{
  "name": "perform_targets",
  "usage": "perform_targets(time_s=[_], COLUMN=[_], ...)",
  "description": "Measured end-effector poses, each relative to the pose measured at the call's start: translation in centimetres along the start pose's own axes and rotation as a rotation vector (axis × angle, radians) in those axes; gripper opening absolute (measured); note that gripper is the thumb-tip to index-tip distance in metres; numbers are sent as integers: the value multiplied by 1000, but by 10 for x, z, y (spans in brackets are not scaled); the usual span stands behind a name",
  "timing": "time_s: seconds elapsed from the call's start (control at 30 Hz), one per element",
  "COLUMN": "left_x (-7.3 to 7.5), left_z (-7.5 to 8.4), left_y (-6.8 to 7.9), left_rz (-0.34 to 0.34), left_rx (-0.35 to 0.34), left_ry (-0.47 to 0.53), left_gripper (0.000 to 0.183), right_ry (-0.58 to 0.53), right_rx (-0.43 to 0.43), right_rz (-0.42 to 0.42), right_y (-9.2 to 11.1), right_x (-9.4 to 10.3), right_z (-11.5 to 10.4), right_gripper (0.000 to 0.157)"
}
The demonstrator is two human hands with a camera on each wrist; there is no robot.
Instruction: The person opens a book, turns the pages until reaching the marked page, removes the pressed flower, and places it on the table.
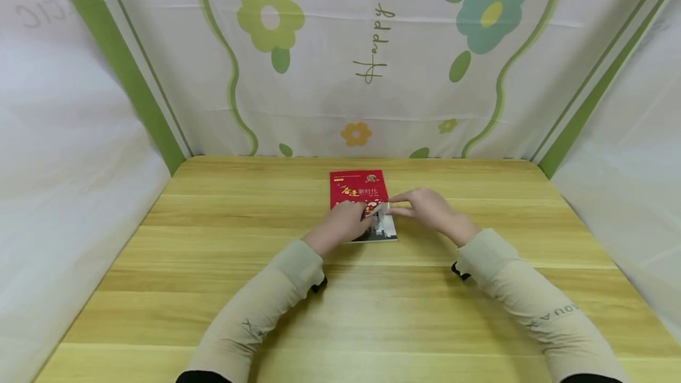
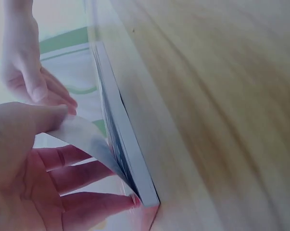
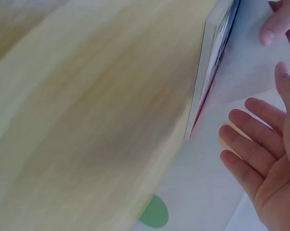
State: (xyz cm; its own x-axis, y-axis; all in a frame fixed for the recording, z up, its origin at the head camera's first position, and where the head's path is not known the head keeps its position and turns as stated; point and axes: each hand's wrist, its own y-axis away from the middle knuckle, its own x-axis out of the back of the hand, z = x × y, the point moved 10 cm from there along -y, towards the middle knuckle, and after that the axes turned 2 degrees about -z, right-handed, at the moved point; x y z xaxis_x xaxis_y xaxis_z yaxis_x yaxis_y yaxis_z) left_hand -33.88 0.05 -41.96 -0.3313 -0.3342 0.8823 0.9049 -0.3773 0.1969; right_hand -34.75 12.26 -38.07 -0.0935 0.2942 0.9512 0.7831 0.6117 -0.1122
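Red book (image 1: 357, 179) — L hand (image 1: 344, 220) pinches lifted leaf (image 2: 87, 137), lower pt. hidden

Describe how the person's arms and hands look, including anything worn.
The left hand and right hand are ungloved. The left sleeve and right sleeve are beige and creased, with wide greyish cuffs, dark lettering only partly legible, and black fabric at their near ends. A small black piece shows beneath each cuff.
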Motion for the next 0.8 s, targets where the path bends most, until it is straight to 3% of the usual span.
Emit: perform_targets(time_s=[0.13, 0.33, 0.47, 0.67, 0.8], left_x=[5, 9, 14, 18, 31], left_z=[-2, -4, -5, -14, -19], left_y=[2, 5, 8, 10, 13], left_rz=[21, 26, 45, 55, 133], left_rx=[-7, -36, -56, -27, -23], left_ry=[14, 92, 137, 191, 241], left_gripper=[46, 48, 46, 53, 62], right_ry=[5, -18, -32, -14, -24], right_rx=[23, 135, 115, 84, 68], right_rz=[-23, -202, -287, -347, -357], right_y=[1, -2, -3, -5, -6], right_x=[0, -27, -41, -51, -52], right_z=[0, -17, -23, -27, -25], right_gripper=[35, 46, 57, 58, 56])
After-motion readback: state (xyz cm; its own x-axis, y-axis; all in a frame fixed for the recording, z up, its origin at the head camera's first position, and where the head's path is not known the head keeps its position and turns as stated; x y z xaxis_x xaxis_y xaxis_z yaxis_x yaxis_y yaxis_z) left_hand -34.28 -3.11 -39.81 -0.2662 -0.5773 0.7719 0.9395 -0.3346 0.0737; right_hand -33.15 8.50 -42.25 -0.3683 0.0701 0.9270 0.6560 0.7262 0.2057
